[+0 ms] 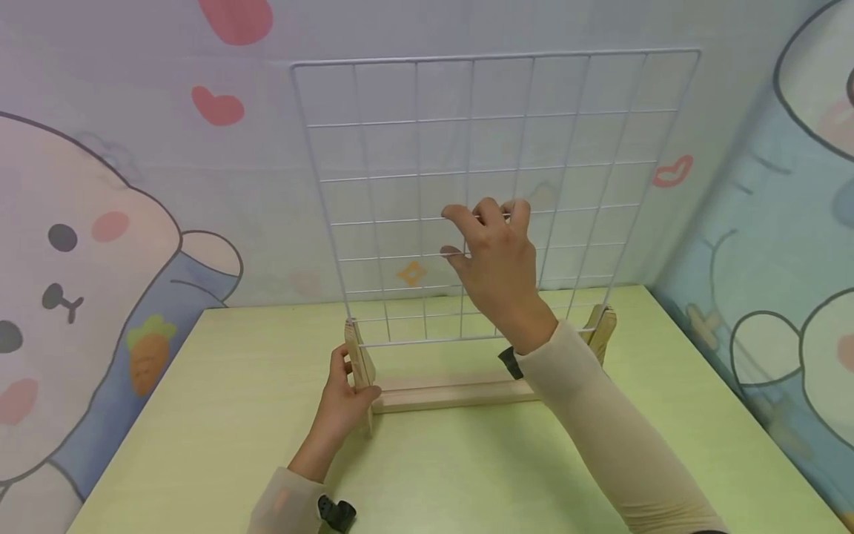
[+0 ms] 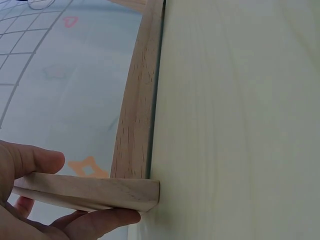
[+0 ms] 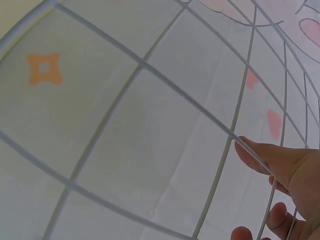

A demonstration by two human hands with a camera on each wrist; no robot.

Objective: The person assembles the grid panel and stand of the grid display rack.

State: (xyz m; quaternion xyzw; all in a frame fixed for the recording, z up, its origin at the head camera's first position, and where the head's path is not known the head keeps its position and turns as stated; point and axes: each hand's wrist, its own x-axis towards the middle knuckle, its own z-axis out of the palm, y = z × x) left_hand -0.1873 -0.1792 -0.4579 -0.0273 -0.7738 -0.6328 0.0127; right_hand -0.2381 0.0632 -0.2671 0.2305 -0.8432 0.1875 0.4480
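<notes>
A white wire grid panel [image 1: 417, 121] stands above a wooden stand [image 1: 454, 398], its lower edge between the stand's two uprights. My right hand [image 1: 500, 259] grips the grid's wires near the middle, fingers bent round them. In the right wrist view the thumb [image 3: 290, 162] lies against a wire. With thumb on one side and fingers on the other, my left hand [image 1: 343, 408] holds the left upright [image 1: 360, 360]. That upright [image 2: 95, 191] meets the long crossbar [image 2: 134, 110] in the left wrist view. How the grid sits at the right upright [image 1: 603, 330] is partly hidden by my sleeve.
The stand rests on a pale wood-grain table [image 1: 233, 415]. Behind it hangs a backdrop [image 1: 267, 185] with cartoon animals and hearts, close to the table's back edge. Another printed backdrop [image 1: 767, 245] runs along the right side.
</notes>
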